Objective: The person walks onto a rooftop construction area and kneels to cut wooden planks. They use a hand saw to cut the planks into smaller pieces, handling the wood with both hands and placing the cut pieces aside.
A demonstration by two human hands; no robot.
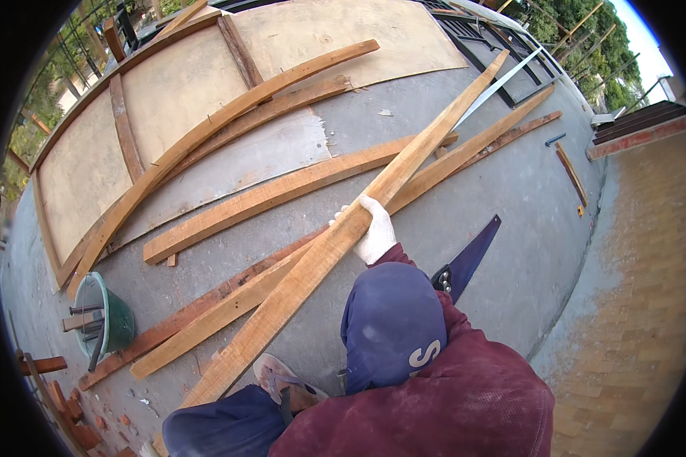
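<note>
L hand (375, 232), white glove, grip clenched round long wood plank (312, 266), which slants across other planks (267, 194) on concrete floor (511, 228). R hand hidden, grip can't tell. Handsaw (469, 259) just R of plank. Green bucket (110, 316) far L.

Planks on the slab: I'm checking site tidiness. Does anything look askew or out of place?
Yes. Loose planks lie criss-crossed on the concrete slab, not stacked. The gloved left hand holds a long plank slanted over them, its low end by a sandalled foot. A green bucket of tools appears tipped, with brick rubble nearby.
</note>
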